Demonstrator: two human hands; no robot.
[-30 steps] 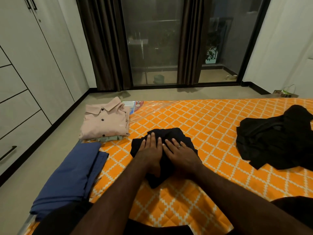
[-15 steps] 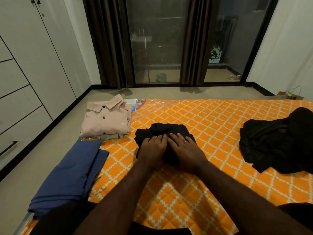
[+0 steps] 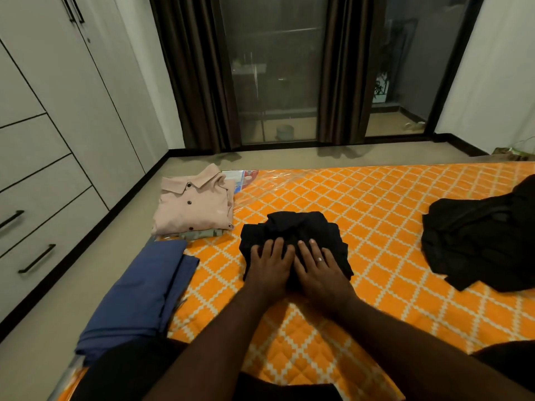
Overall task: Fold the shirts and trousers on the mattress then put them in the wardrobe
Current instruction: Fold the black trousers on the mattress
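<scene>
A folded black garment (image 3: 301, 228) lies in the middle of the orange patterned mattress (image 3: 376, 215). My left hand (image 3: 269, 267) and my right hand (image 3: 320, 270) rest side by side on its near half, fingers spread flat and pressing down. A folded pink shirt (image 3: 192, 208) sits on the mattress's far left corner atop another folded piece. Folded blue trousers (image 3: 142, 293) lie along the left edge. An unfolded black garment (image 3: 480, 244) is heaped at the right.
The wardrobe (image 3: 49, 134) with drawers and dark handles lines the left wall, across a strip of floor (image 3: 58, 290). Dark curtains and a glass door (image 3: 275, 82) stand behind the mattress.
The black garment's near part has been folded up into a compact bundle, and both hands have settled flat on it. The view has tilted slightly upward.
</scene>
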